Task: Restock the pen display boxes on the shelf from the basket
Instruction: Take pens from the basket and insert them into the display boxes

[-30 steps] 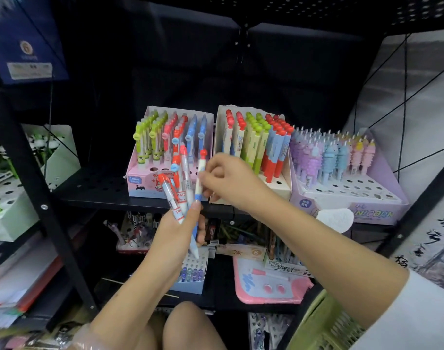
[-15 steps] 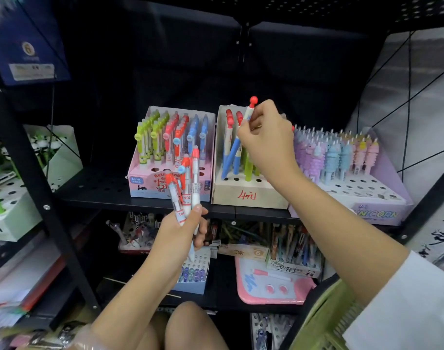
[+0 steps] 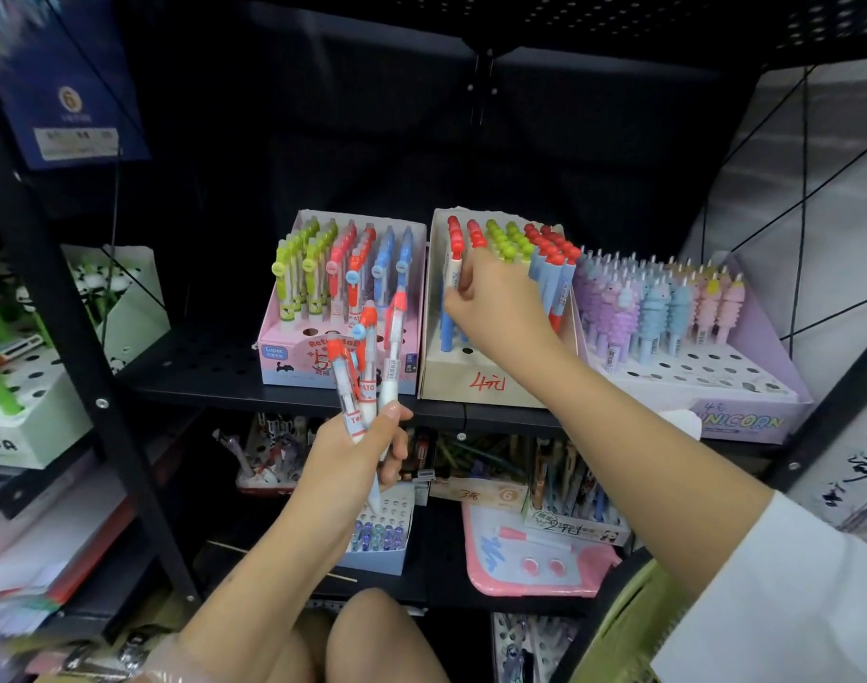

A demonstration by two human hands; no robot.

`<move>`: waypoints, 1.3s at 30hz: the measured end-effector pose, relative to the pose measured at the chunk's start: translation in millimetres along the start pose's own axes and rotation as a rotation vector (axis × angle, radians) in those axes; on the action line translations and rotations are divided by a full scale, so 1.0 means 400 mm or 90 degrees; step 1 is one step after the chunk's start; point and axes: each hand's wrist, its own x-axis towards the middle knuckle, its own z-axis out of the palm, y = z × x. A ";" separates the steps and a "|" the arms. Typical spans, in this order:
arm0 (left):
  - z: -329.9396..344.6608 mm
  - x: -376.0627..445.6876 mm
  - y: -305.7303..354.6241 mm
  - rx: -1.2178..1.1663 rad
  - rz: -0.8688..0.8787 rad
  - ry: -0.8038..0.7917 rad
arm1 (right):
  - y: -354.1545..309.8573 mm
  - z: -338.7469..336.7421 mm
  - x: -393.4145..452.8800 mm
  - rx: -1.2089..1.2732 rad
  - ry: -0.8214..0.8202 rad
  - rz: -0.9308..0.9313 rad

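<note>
My left hand point(image 3: 352, 451) grips a bunch of white pens with red caps point(image 3: 367, 357) upright in front of the pink display box point(image 3: 288, 359). My right hand point(image 3: 500, 308) reaches into the beige display box point(image 3: 476, 389) marked in red. Its fingers pinch a red-capped pen with a blue barrel point(image 3: 452, 268) standing in the box's left column. Red, green and blue pens fill the back rows of both boxes, and the front holes are open. The green basket point(image 3: 619, 628) shows at the bottom right, partly hidden by my right sleeve.
A purple unicorn pen box point(image 3: 747, 419) stands right of the beige box on the black shelf point(image 3: 200, 382). A green panda box point(image 3: 32, 426) sits at the left. The lower shelf holds more pen boxes point(image 3: 382, 539) and a pink board point(image 3: 535, 559). Black shelf posts frame both sides.
My right hand took one pen from the bunch, raised it over the beige box, then lowered it into the left column. My left hand stayed nearly still with the other pens.
</note>
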 end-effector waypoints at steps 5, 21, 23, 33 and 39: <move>-0.007 0.004 -0.004 0.027 0.005 0.039 | -0.019 0.012 -0.050 0.102 0.061 -0.006; -0.067 0.003 0.005 -0.026 0.025 0.119 | -0.127 0.040 -0.008 0.489 -0.022 0.028; -0.078 0.005 0.006 -0.036 0.025 0.130 | -0.144 0.026 0.031 0.473 0.042 -0.034; -0.113 0.000 0.015 -0.075 0.035 0.135 | -0.176 0.057 0.093 0.405 0.112 -0.114; -0.113 -0.003 0.013 -0.071 0.034 0.142 | -0.168 0.085 0.098 0.292 0.023 -0.117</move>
